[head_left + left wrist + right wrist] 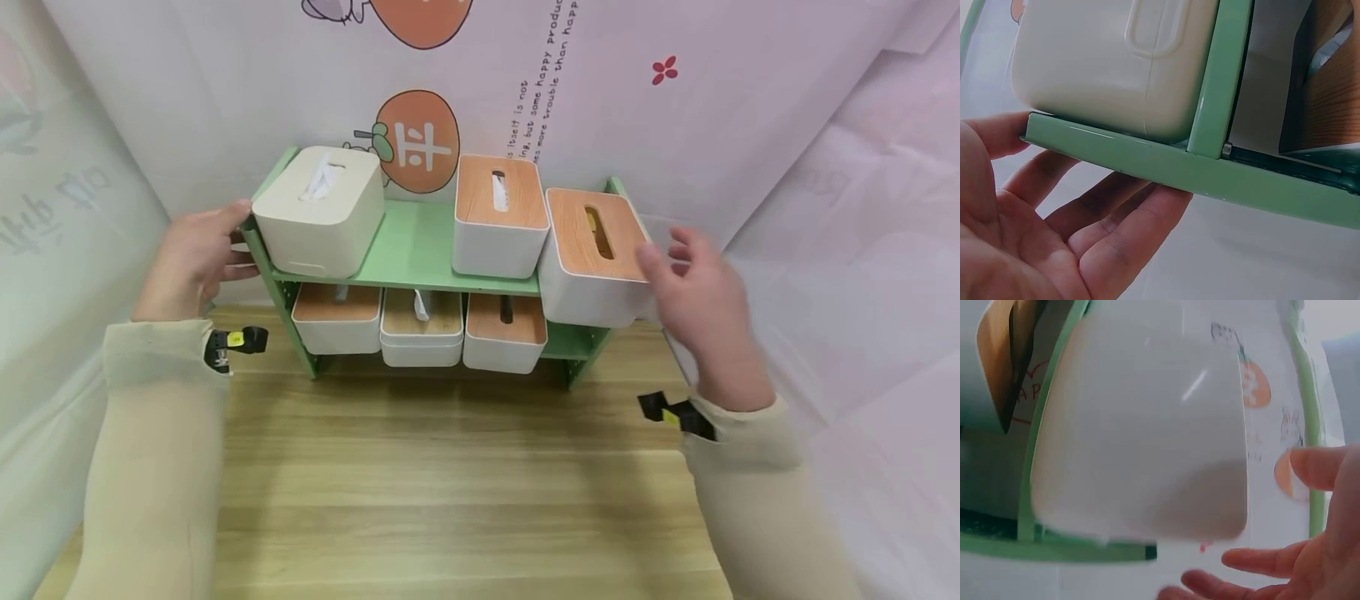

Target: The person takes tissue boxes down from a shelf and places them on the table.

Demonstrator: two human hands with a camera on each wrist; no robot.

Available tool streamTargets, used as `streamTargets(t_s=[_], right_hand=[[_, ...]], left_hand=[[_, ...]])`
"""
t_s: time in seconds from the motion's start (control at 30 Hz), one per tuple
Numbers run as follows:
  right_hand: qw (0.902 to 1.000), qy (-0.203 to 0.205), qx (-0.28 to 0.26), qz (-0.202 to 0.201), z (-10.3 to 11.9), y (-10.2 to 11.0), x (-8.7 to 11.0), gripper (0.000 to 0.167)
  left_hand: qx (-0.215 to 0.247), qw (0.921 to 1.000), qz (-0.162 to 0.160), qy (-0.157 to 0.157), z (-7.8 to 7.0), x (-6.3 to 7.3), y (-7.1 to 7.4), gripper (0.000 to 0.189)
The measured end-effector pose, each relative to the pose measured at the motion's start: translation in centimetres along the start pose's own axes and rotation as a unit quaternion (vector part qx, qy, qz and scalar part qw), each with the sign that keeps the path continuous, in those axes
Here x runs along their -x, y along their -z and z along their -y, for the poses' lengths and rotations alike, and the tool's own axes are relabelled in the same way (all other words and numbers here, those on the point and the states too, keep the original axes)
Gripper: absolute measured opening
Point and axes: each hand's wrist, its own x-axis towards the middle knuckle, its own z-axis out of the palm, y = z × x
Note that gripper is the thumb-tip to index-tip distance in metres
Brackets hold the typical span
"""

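Note:
A green two-tier rack (416,242) bears tissue boxes on both tiers. My left hand (198,254) grips its left side panel (1116,159), thumb at the edge and fingers against the outer face. Beside that panel sits a cream tissue box (318,212) with tissue in its slot. At the top tier's right end, a white tissue box with a wood-look lid (596,275) juts past the front edge. My right hand (701,287) is at this box's right side, fingers spread; in the right wrist view a gap separates it from the box's white face (1141,437).
Another wood-lidded tissue box (501,221) stands left of the jutting one. The lower tier holds three boxes: left (336,325), middle (422,333) and right (506,337). A wood-grain surface (450,483) lies in front; printed white cloth (600,92) hangs behind and at the sides.

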Motion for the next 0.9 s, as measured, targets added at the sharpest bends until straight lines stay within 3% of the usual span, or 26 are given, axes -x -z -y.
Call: streamTargets(t_s=[0.07,0.13,0.2,0.27,0.43,0.5,0.6,0.9], right_hand=[[0.9937,-0.031,-0.106,0.02,-1.4,0.8,-0.4,0.075],[0.97,-0.056,-0.231,0.053,-2.9,1.3,-0.9,0.063],[0.9296,-0.078,-0.347,0.095,-4.1,1.5,-1.3,0.051],[0.8847,-0.1,-0.428,0.154,-5.1,1.5,-1.8,0.046],[0.8126,-0.141,-0.493,0.276,-6.3,0.9,-2.8,0.051],[0.7928,-0.153,-0.508,0.299,-6.4,0.6,-3.1,0.053],[0.778,-0.156,-0.519,0.318,-6.5,0.3,-3.2,0.052],[0.7825,-0.129,-0.51,0.333,-6.6,0.5,-2.7,0.047]], left_hand=[[-0.001,1.0,-0.003,-0.003,-0.1,0.1,0.0,0.079],[0.004,1.0,-0.004,-0.003,-0.2,0.1,0.0,0.078],[0.007,1.0,-0.003,-0.003,-0.2,0.2,0.0,0.078],[0.011,0.9999,0.001,-0.003,-0.2,0.2,0.0,0.078],[0.012,0.9999,0.003,-0.002,-0.2,0.2,0.0,0.079],[0.009,1.0,0.002,-0.002,-0.1,0.2,-0.1,0.079],[0.008,1.0,0.002,-0.002,0.0,0.2,-0.1,0.079],[-0.003,1.0,0.0,-0.003,-0.1,0.1,-0.1,0.078]])
